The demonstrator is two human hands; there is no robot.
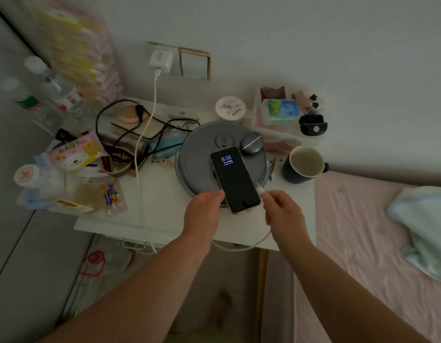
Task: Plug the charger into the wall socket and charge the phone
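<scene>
A white charger point(160, 61) sits plugged into the wall socket point(165, 48). Its white cable point(142, 154) hangs down past the table's front edge and loops back up to my right hand point(282, 210). That hand pinches the cable's plug end point(259, 189) right beside the phone's lower right edge. The phone point(235, 179) lies face up on a round grey lid point(202, 154), its screen lit and showing 8:58. My left hand point(204, 211) grips the phone's lower left corner.
The white bedside table point(165, 219) is crowded: black cables point(120, 129), a baby wipes pack point(74, 152), batteries point(111, 194), a dark mug point(304, 165), a round tub point(230, 108), a clear box point(283, 125). A pink bed point(363, 243) lies at the right.
</scene>
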